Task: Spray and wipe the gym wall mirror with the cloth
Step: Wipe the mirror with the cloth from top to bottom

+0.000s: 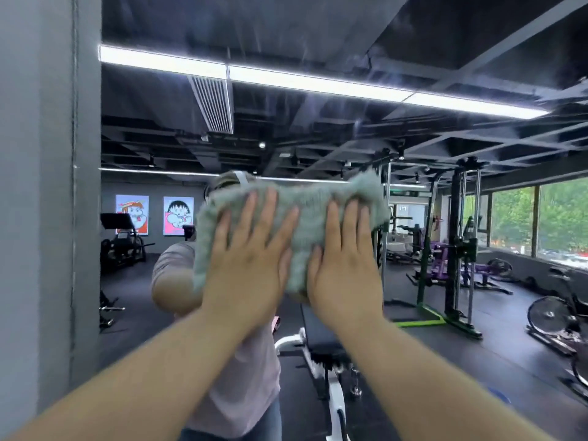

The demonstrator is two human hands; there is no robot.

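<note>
One cloth (305, 218) was spread flat against the mirror (318, 128), mid-frame, covering the reflected person's head. Left hand (245, 268) and right hand (345, 275) were side by side on it, fingers straight and splayed, palms pressing, nothing gripped. Grey wall (38, 186) bordered the mirror on the left. Reflection showed a weight bench (318, 332) below the hands, two posters (132, 214) at left, and a cable machine (458, 249) and windows (563, 218) at right.

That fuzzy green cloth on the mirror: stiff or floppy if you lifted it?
Probably floppy: the cloth bunches and its corners stick out unevenly around the left hand and right hand. Likely light, since flat fingers alone pin it to the mirror. Its fuzzy pile suggests it grips rather than slips.
</note>
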